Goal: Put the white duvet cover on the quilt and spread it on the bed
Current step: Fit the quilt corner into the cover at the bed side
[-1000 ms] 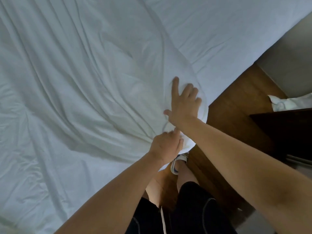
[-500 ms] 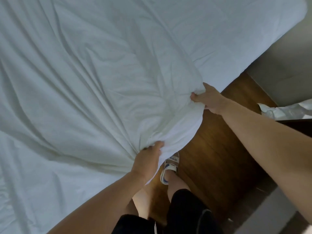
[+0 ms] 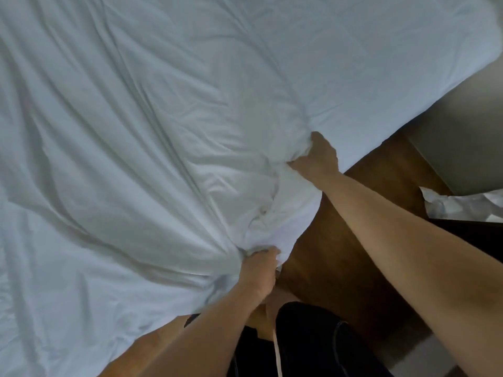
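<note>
At the corner of the bed, the person stands on a brown wooden floor [image 3: 337, 268] and leans over the white duvet cover [image 3: 168, 137], which lies spread across nearly the whole mattress in long, soft wrinkles. Its near corner hangs bunched over the edge, just above the person's legs. The left hand [image 3: 260, 270] grips a gathered fold at the lower side of that corner, fingers curled tight into the cloth, so that creases fan out from the fist toward the middle of the bed. The right hand [image 3: 317, 157] clutches another bunch of the same fabric a little farther along the edge, knuckles up and fingers buried in the folds. Between the two fists the cloth puckers into a thick, rounded lump; whether the quilt sits inside it cannot be told. Both bare forearms reach in from below, the right one crossing over the floor. Black shorts [image 3: 307, 341] with a white drawstring show at the bottom. Off to the right, a crumpled white cloth [image 3: 460, 205] lies on a dark piece of furniture [image 3: 473, 240] beside a pale wall.
</note>
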